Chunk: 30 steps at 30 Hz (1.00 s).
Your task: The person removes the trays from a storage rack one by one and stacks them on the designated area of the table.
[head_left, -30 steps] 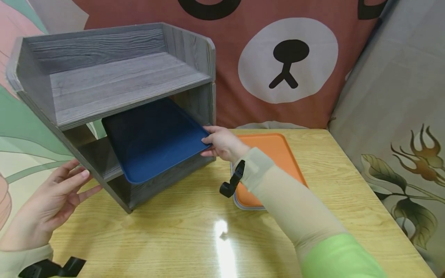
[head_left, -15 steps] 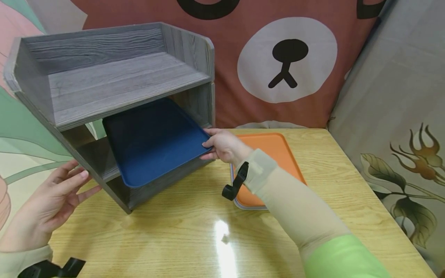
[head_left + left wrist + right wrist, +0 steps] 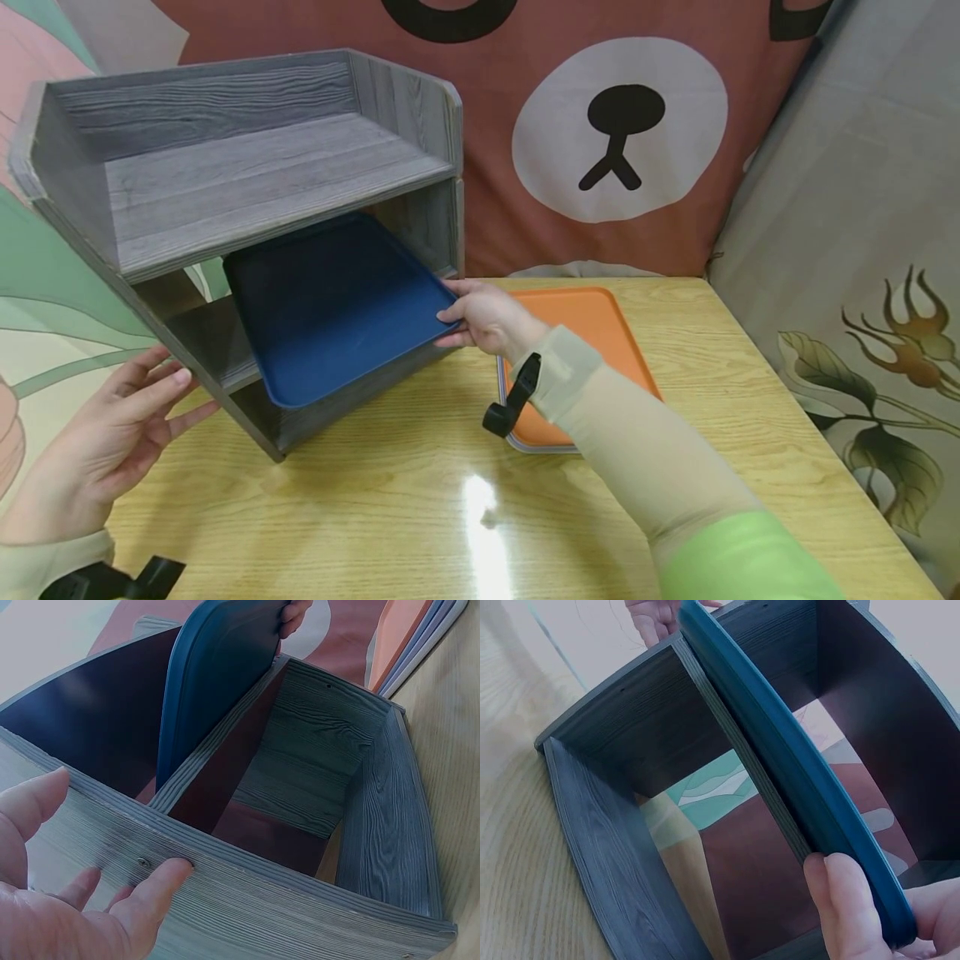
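Note:
A dark blue tray [image 3: 352,308] lies partly inside the middle opening of a grey wood-grain shelf unit [image 3: 262,179], its front part sticking out past the shelf board. My right hand [image 3: 491,317] pinches the tray at its near right corner, thumb on top and fingers underneath, as the right wrist view also shows around the blue tray's rim [image 3: 802,780]. At the unit's left side, my left hand [image 3: 120,437] has its fingers spread, with fingertips at the outer side panel [image 3: 247,877]. The tray's far edge is hidden in shadow under the top board.
To the right of the unit, an orange tray [image 3: 592,325] lies on top of other light-coloured trays, partly behind my right forearm. All of this stands on a wooden table [image 3: 375,508]. A bear-print cloth [image 3: 495,217] hangs behind, and a flowered cloth [image 3: 847,275] at the right.
The blue tray has shifted slightly toward me and to the right, together with my right hand. My left hand stays at the side panel.

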Each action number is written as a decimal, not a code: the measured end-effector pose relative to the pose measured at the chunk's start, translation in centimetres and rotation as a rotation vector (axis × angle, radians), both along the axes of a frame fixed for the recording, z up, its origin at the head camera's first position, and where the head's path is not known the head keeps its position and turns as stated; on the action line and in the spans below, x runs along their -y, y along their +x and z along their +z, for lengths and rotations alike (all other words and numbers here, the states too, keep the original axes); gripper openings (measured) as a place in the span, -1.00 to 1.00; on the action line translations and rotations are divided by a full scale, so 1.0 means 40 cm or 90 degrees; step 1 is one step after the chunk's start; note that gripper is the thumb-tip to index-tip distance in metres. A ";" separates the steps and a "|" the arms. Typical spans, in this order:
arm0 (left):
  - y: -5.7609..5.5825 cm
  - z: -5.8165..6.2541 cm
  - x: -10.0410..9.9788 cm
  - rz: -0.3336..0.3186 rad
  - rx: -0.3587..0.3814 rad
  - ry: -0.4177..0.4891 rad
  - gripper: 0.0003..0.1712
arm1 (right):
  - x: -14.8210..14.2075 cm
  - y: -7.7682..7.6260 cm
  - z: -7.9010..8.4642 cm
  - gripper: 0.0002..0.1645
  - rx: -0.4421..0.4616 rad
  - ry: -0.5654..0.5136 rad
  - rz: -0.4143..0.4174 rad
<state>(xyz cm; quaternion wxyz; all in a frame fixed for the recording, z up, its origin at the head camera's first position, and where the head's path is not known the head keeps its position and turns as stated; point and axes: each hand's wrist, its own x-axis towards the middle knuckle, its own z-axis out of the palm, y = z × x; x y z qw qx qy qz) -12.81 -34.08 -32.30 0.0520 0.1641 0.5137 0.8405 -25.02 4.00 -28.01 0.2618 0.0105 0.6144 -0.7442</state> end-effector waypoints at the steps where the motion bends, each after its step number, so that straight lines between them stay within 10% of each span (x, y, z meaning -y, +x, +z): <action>1: 0.000 0.000 0.000 0.001 0.000 -0.001 -0.44 | 0.000 0.000 -0.001 -0.26 0.001 0.001 -0.001; 30: -0.002 -0.001 0.001 -0.009 -0.004 -0.003 -0.44 | -0.037 0.038 -0.016 -0.28 0.007 -0.031 -0.012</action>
